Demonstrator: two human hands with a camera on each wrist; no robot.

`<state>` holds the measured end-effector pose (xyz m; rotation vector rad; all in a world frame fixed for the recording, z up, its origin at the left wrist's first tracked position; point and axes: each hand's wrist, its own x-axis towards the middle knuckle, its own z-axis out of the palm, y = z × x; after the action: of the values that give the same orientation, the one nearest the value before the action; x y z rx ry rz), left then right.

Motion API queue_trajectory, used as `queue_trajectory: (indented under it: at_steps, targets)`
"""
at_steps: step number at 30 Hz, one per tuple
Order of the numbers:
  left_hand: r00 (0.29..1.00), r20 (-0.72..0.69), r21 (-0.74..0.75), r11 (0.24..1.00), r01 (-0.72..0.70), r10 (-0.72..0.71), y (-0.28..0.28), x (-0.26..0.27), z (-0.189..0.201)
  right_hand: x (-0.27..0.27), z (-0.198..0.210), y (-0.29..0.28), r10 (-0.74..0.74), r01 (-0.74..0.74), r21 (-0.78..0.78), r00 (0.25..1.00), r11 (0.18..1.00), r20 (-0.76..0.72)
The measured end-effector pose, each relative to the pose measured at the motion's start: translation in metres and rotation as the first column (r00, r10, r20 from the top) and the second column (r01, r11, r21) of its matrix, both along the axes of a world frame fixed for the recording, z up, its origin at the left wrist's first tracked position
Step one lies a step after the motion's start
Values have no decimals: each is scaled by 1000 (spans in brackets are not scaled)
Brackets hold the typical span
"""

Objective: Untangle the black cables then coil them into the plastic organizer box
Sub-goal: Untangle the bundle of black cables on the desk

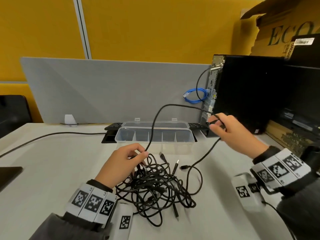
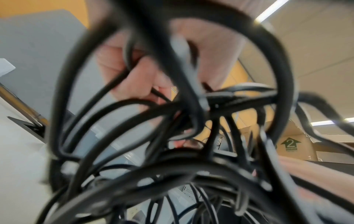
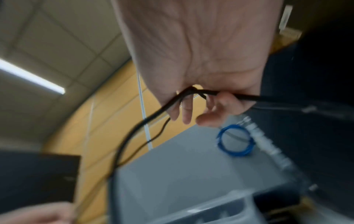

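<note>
A tangle of black cables (image 1: 155, 186) lies on the white table in front of me, several plugs sticking out. My left hand (image 1: 124, 163) rests on its left side and pinches cable strands (image 2: 153, 94) at the fingertips. One black cable (image 1: 155, 122) arcs up from there to my right hand (image 1: 225, 129), raised at the right, which grips it in curled fingers (image 3: 226, 104); a length hangs down from that hand to a loop (image 1: 195, 179) on the table. The clear plastic organizer box (image 1: 154, 135) stands open behind the tangle, its compartments holding nothing.
A black computer tower (image 1: 245, 94) stands at the right with a coiled blue cable (image 1: 195, 96) at its back. A grey divider panel (image 1: 103, 90) closes the far side. Another black cable (image 1: 52, 137) runs across the table's left. Cardboard boxes (image 1: 277, 32) sit at the far right.
</note>
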<state>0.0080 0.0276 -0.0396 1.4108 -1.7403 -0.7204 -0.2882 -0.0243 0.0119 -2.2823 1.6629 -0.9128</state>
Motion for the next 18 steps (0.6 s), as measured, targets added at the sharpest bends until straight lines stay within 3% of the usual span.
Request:
queue_trajectory:
  at_steps: [3, 6, 11, 14, 16, 18]
  targets:
    - [999, -31, -35, 999, -38, 37, 2, -3, 2, 35, 11, 30, 220, -280, 188, 932, 942, 287]
    - [998, -68, -57, 998, -24, 20, 5, -8, 4, 66, 11, 44, 336, -438, 259, 872, 861, 356]
    - [990, -94, -101, 990, 96, -105, 12, -18, 7, 109, -5, 42, 314, -529, 405, 816, 746, 486]
    - [988, -56, -67, 987, 143, -147, 14, -19, 9, 116, -9, 34, 287, -518, 344, 792, 783, 539]
    - [985, -1, 23, 985, 171, -171, 14, -17, 9, 110, -6, 27, 176, -436, 313, 775, 844, 607]
    - [975, 61, 136, 970, 203, -213, 14, -13, 8, 95, 3, 17, 53, -353, 267, 685, 897, 726]
